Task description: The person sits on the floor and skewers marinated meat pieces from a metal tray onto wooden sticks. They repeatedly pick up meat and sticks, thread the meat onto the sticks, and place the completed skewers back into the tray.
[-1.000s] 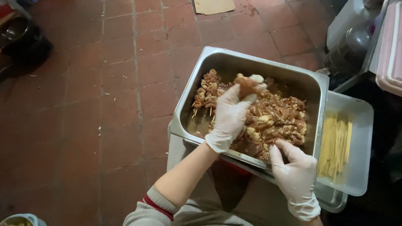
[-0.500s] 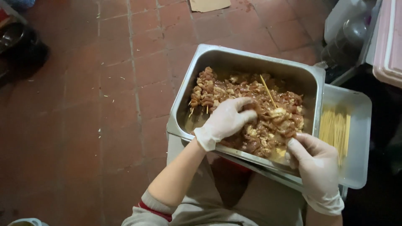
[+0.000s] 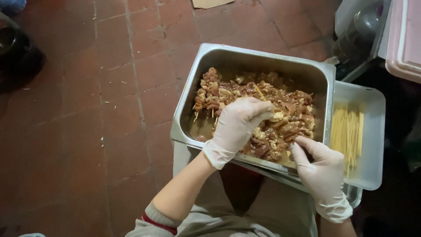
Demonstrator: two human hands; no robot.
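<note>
Both gloved hands work in the steel pan [image 3: 315,79]. The left hand [image 3: 239,125] has its fingers closed on a wet chunk of marinated meat [image 3: 289,118] mid-pan; the right hand [image 3: 322,166] pinches pieces by the near rim. The meat looks soft, slick and light, best pinched firmly; the bare skewers [image 3: 346,131] right of the pan look stiff.

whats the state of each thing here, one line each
left hand: gloved, in the meat, pinching a piece on a skewer
right hand: gloved, fingertips in the meat at the pan's near edge
steel pan: open, partly filled with marinated meat
finished skewers: loaded, stacked at the pan's left
plastic tray: open, holding bare skewers
</note>
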